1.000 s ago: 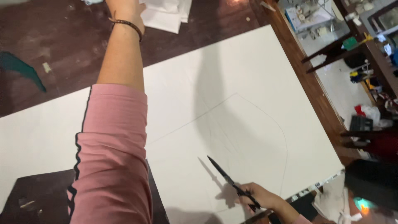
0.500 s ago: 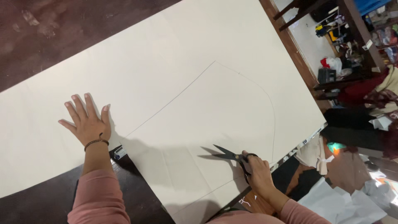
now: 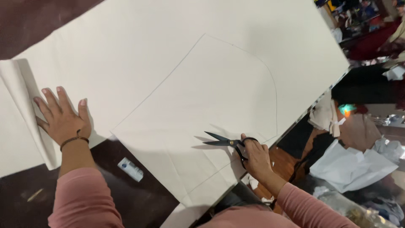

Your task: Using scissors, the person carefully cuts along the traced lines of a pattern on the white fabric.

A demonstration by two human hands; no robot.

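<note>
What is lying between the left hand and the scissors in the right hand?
In the head view, only white fabric with a pencilled outline lies between the left hand and the scissors.

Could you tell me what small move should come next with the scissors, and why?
Probably close the black scissors along the pencilled line: the right hand holds them open over the large white paper sheet, and the left hand presses it flat.

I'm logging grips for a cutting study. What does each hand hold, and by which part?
The right hand holds black metal scissors by their handle loops, blades open. The left hand holds nothing; it lies flat on the large white sheet.
</note>
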